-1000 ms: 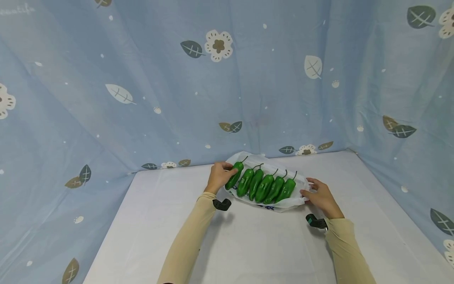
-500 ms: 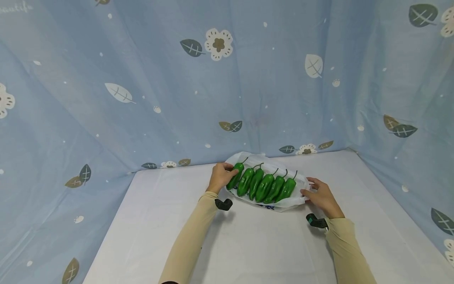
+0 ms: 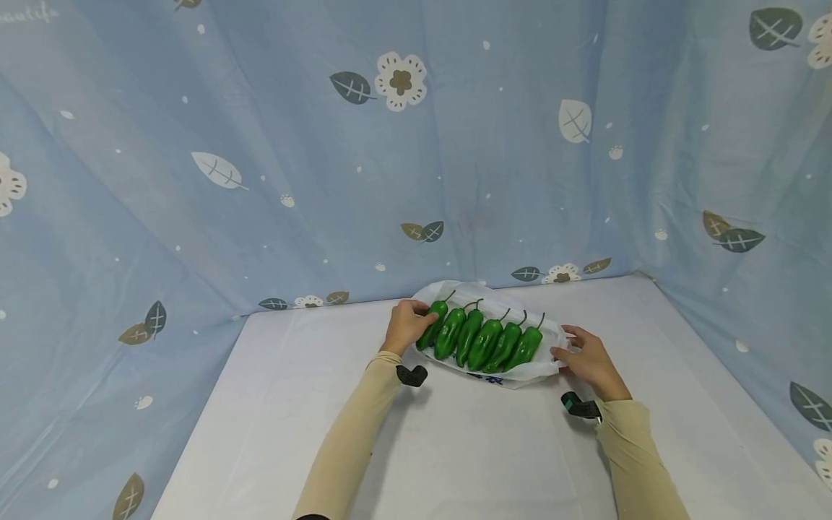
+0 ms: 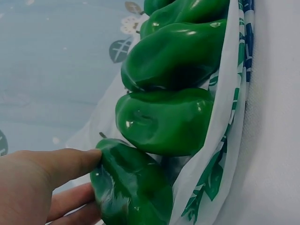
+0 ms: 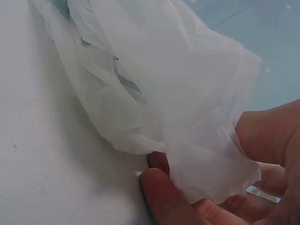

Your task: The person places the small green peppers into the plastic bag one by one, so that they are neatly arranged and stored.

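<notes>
Several glossy green peppers (image 3: 485,344) lie side by side in a row on a white plastic bag (image 3: 551,338), stems toward the back. My left hand (image 3: 406,325) holds the leftmost pepper (image 4: 136,187); the left wrist view has the thumb by its stem end and fingers against its side. At the other end of the row, my right hand (image 3: 590,363) grips the bag's edge. In the right wrist view, the crumpled plastic bag (image 5: 197,98) passes between thumb and fingers. Part of the right fingers is hidden behind the plastic.
A white-covered table (image 3: 481,455) spreads out in front of the bag and to both sides. Behind it hangs a blue curtain (image 3: 455,159) with leaves and flowers, reaching down to the table's back edge. Another curtain side closes in on the right.
My left hand has shifted slightly right with the leftmost pepper, bringing it a little nearer the row. The right hand and the other peppers stay about where they were.
</notes>
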The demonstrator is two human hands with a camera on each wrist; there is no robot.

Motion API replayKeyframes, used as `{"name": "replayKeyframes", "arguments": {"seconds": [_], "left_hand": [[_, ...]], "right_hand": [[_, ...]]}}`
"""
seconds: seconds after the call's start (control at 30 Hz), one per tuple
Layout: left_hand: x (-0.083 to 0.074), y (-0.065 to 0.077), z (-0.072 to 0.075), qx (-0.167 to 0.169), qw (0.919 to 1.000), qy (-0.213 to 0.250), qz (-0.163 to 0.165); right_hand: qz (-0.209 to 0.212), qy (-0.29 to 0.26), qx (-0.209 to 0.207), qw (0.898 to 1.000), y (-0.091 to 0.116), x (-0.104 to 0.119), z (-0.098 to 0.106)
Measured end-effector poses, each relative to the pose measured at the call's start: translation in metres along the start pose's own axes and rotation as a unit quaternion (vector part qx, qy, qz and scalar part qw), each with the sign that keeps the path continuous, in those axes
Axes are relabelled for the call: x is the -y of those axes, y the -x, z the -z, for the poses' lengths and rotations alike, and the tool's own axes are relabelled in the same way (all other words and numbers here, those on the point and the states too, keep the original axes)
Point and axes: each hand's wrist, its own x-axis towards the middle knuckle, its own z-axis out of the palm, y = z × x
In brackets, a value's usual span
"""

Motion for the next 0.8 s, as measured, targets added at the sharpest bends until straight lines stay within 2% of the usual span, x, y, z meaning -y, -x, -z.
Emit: {"name": "replayKeyframes", "arguments": {"seconds": [0.23,0.8], "left_hand": [[0.0044,-0.0005,-0.0041,0.002,0.9998,-0.011,-0.014],[0.001,0.0004,-0.0048,0.006,0.9999,-0.012,-0.002]], "right_hand": [[-0.005,0.008,-0.002,1.0,0.0001,0.0004,-0.0005],[-0.008,0.007,-0.003,1.0,0.0002,0.0015,-0.0006]]}}
